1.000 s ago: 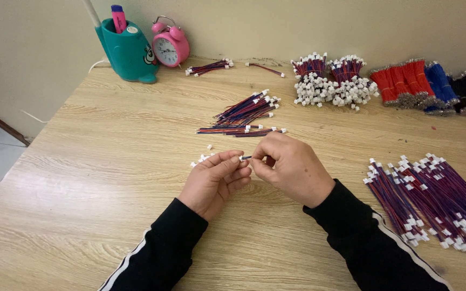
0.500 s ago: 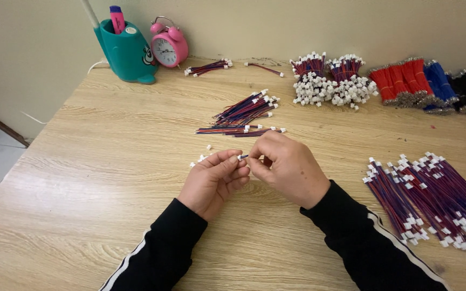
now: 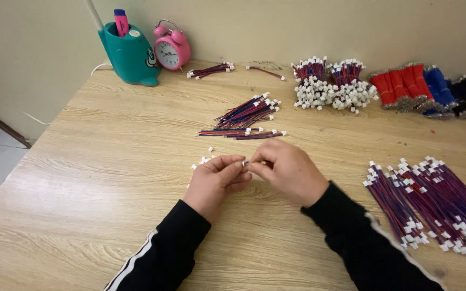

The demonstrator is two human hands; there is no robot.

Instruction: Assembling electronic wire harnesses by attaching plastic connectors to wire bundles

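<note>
Just below the middle of the frame, the left hand (image 3: 215, 180) and the right hand (image 3: 289, 171) meet fingertip to fingertip above the pale wooden counter (image 3: 98, 178), both in black sleeves, the left sleeve with a white stripe. Between the pinched thumbs and forefingers sits a tiny white plastic connector (image 3: 245, 162), held from both sides; whether a wire hangs from it cannot be told, since the fingers hide it. Both hands are narrowly closed on that small part, the other fingers curled under. Just left of the left hand, a few loose white connector pieces (image 3: 205, 159) lie on the wood. Directly above the hands, near the centre, lies a small loose pile of red-and-blue wires with white end plugs (image 3: 245, 117), fanned at a slant. At the lower right spreads a much larger heap of the same red-and-blue plugged wires (image 3: 432, 202), well apart from the right hand. Along the wall at the upper right stand two tied bundles of wires with clustered white plugs (image 3: 330, 86), then red and blue bundles (image 3: 411, 89). At the upper left stand a teal whale-shaped pen holder (image 3: 130, 54) with a pink marker in it and, just beside it, a pink twin-bell alarm clock (image 3: 172, 49).
</note>
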